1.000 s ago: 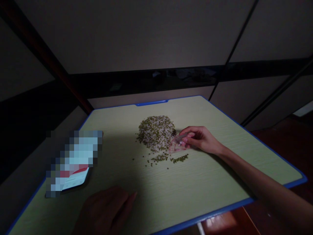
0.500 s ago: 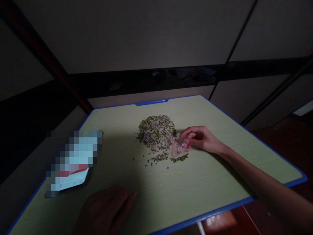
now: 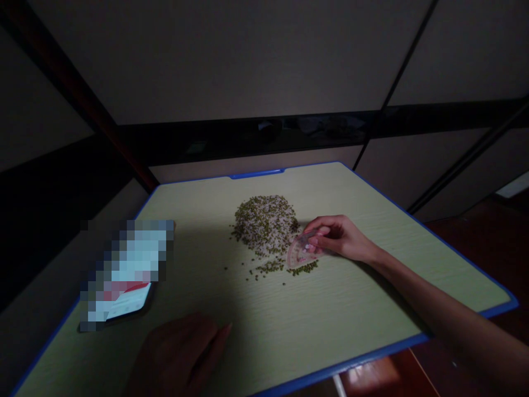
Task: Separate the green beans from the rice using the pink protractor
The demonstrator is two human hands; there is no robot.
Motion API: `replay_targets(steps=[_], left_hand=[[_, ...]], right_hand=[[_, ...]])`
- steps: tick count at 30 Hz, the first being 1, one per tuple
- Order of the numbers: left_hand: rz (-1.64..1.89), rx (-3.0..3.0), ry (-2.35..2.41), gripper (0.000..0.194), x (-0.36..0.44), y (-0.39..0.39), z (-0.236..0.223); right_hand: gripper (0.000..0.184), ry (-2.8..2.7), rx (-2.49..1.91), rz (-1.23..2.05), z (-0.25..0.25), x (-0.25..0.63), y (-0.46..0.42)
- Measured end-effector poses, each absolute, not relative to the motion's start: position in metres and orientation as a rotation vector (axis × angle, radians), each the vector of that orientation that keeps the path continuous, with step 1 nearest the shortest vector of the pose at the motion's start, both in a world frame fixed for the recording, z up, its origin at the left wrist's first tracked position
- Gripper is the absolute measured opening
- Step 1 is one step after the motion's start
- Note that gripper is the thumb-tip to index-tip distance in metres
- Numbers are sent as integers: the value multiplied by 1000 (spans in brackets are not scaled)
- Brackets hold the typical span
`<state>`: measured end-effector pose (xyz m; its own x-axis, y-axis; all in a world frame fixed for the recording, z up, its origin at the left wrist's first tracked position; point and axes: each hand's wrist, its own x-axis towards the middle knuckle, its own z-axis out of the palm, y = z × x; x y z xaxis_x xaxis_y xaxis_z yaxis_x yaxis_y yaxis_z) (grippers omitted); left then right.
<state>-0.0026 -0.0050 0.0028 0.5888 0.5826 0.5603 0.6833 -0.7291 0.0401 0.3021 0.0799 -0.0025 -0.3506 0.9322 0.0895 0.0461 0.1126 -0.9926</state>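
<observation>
- Right hand pinches a clear protractor at the mixed heap's near-right edge.
- Left hand, nearer than heap: grip unclear.
- Few green beans separated, front-right of heap; most look mixed.

On the desk, a heap is piled; to its left, a phone is laid; before it, loose beans are scattered; right of it, a protractor is held by the right hand; before and left of it, the left hand is seen
</observation>
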Motion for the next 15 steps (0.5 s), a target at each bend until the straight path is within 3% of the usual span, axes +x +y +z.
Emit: replay_targets(steps=[15], left_hand=[[-871,-2628,-1046,31,-1,-6,5]], right_hand=[[18,-1498,-1069,1349,-2,295,76]])
